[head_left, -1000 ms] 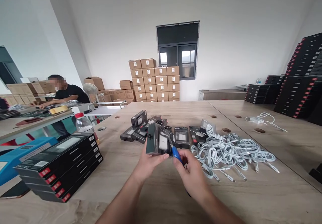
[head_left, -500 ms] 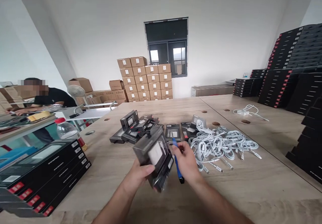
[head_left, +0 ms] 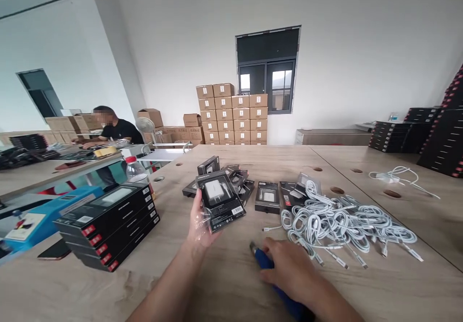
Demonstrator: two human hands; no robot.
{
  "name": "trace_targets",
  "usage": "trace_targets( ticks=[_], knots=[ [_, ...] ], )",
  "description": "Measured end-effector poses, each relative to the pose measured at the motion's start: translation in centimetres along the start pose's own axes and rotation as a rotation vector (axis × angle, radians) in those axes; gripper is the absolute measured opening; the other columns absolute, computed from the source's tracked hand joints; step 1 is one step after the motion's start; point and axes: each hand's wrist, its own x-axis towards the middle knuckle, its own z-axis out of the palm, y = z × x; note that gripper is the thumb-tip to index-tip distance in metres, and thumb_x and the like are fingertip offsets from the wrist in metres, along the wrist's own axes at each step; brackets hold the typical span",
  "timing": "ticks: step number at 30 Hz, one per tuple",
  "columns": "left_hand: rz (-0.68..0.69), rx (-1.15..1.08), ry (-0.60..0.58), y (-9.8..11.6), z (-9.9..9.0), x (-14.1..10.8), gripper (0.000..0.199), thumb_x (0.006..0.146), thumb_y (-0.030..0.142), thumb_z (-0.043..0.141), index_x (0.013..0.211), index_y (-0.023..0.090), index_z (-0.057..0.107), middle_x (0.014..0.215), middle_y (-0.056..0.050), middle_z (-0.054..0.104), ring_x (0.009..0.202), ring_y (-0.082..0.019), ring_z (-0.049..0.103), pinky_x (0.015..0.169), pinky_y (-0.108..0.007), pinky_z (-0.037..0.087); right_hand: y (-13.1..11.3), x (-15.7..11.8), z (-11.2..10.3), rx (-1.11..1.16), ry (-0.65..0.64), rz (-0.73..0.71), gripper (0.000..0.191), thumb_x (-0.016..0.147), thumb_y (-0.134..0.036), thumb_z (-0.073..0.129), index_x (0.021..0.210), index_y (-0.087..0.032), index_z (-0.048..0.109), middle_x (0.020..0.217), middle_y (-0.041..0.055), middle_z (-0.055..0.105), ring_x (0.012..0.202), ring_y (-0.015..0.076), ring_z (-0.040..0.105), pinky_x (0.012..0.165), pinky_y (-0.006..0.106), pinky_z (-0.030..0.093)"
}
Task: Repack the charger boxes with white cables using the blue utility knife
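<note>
My left hand [head_left: 204,228] holds a black charger box [head_left: 221,200] raised over the table, tilted toward me. Through its clear window a white plug-in charger [head_left: 214,191] shows, and loose clear film hangs at the box's lower left. My right hand [head_left: 289,266] is low over the table front, fingers closed around a blue-handled tool [head_left: 265,261] with a grey tip; its exact kind is hard to make out. Right of the held box, another charger box [head_left: 267,197] lies flat. A heap of coiled white cables [head_left: 336,220] lies beyond my right hand.
More charger boxes [head_left: 240,179] are piled behind the held one. Stacked black boxes [head_left: 108,225], a red-capped bottle [head_left: 135,170] and a blue case [head_left: 54,216] stand left. A co-worker [head_left: 115,126] sits at another table. Holes [head_left: 337,190] pierce the tabletop.
My view has swung left. The charger box has turned its front toward me and moved away from my right hand, which has lowered toward the table with the blue tool.
</note>
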Motion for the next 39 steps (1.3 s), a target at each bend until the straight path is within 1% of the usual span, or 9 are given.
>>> trace_targets(
  ticks=[3, 6, 8, 11, 14, 18, 25, 33, 39],
  knots=[
    [-0.147, 0.023, -0.101, -1.2, 0.5, -0.5, 0.065, 0.09, 0.06, 0.055, 0.134, 0.012, 0.059, 0.117, -0.016, 0.073, 0.111, -0.035, 0.068, 0.104, -0.052, 0.049, 0.5, 0.8, -0.2, 0.161, 0.091, 0.051, 0.031, 0.083, -0.055, 0.065, 0.085, -0.024, 0.064, 0.06, 0.0006, 0.064, 0.056, 0.0214, 0.062, 0.05, 0.028, 0.033],
    [-0.319, 0.035, -0.195, -2.6, 0.9, -0.9, 0.068, 0.09, 0.063, 0.053, 0.133, 0.01, 0.06, 0.117, -0.017, 0.073, 0.113, -0.036, 0.067, 0.104, -0.051, 0.049, 1.1, 1.6, -0.9, 0.359, 0.212, 0.082, 0.042, 0.091, -0.063, 0.048, 0.103, -0.025, 0.06, 0.066, -0.0017, 0.063, 0.06, 0.0195, 0.061, 0.054, 0.029, 0.039],
    [-0.441, 0.041, -0.217, -3.5, 0.9, -1.1, 0.069, 0.09, 0.064, 0.052, 0.13, 0.009, 0.062, 0.114, -0.018, 0.073, 0.111, -0.036, 0.068, 0.102, -0.05, 0.049, 1.3, 1.8, -1.1, 0.426, 0.227, 0.074, 0.041, 0.091, -0.062, 0.05, 0.107, -0.025, 0.057, 0.072, -0.0023, 0.064, 0.064, 0.0188, 0.061, 0.058, 0.03, 0.042],
    [-0.563, 0.069, -0.195, -4.4, 1.0, -1.2, 0.067, 0.089, 0.063, 0.055, 0.126, 0.008, 0.064, 0.108, -0.018, 0.075, 0.105, -0.036, 0.07, 0.099, -0.049, 0.051, 1.3, 1.8, -1.2, 0.425, 0.184, 0.031, 0.031, 0.092, -0.055, 0.053, 0.088, -0.024, 0.054, 0.068, -0.0041, 0.059, 0.062, 0.0167, 0.056, 0.059, 0.029, 0.039],
    [-0.58, 0.11, -0.163, -4.6, 1.2, -1.3, 0.068, 0.087, 0.066, 0.055, 0.122, 0.008, 0.067, 0.104, -0.019, 0.075, 0.102, -0.036, 0.071, 0.096, -0.048, 0.053, 1.0, 1.7, -1.3, 0.385, 0.213, -0.062, 0.036, 0.097, -0.046, 0.047, 0.069, -0.024, 0.043, 0.065, -0.0037, 0.053, 0.062, 0.0153, 0.051, 0.059, 0.029, 0.037],
    [-0.61, 0.182, -0.227, -4.3, 0.6, -1.6, 0.071, 0.085, 0.072, 0.053, 0.115, 0.01, 0.07, 0.102, -0.018, 0.076, 0.102, -0.038, 0.07, 0.095, -0.05, 0.052, 1.2, 1.8, -1.8, 0.32, 0.337, -0.154, 0.037, 0.1, -0.039, 0.042, 0.067, -0.023, 0.042, 0.067, -0.0026, 0.051, 0.064, 0.0147, 0.051, 0.062, 0.028, 0.037],
    [-0.844, 0.372, -0.408, -5.6, -1.6, -2.5, 0.044, 0.072, 0.027, 0.069, 0.113, 0.012, 0.073, 0.09, -0.016, 0.077, 0.095, -0.036, 0.073, 0.091, -0.05, 0.054, 4.4, 2.0, -4.8, -0.036, 0.755, -0.04, 0.031, 0.1, -0.038, 0.041, 0.073, -0.023, 0.05, 0.071, 0.0006, 0.054, 0.061, 0.0161, 0.05, 0.06, 0.03, 0.034],
    [-0.938, 0.379, -0.586, -6.6, 1.0, -3.9, 0.052, 0.058, 0.022, 0.072, 0.11, 0.016, 0.075, 0.1, -0.016, 0.076, 0.105, -0.044, 0.068, 0.088, -0.057, 0.053, 4.6, 2.3, -5.1, 0.008, 0.711, -0.009, 0.032, 0.098, -0.038, 0.042, 0.07, -0.023, 0.049, 0.07, 0.0002, 0.052, 0.062, 0.0158, 0.046, 0.062, 0.03, 0.032],
    [-0.842, 0.542, -0.68, -6.8, 2.1, -4.8, 0.052, 0.043, 0.005, 0.074, 0.093, 0.016, 0.076, 0.075, -0.005, 0.076, 0.07, -0.026, 0.071, 0.066, -0.032, 0.055, 4.6, 3.1, -3.3, 0.454, 0.53, 0.017, 0.031, 0.082, -0.039, 0.058, 0.058, -0.023, 0.046, 0.058, -0.0026, 0.047, 0.056, 0.0142, 0.04, 0.059, 0.03, 0.033]
  ],
)
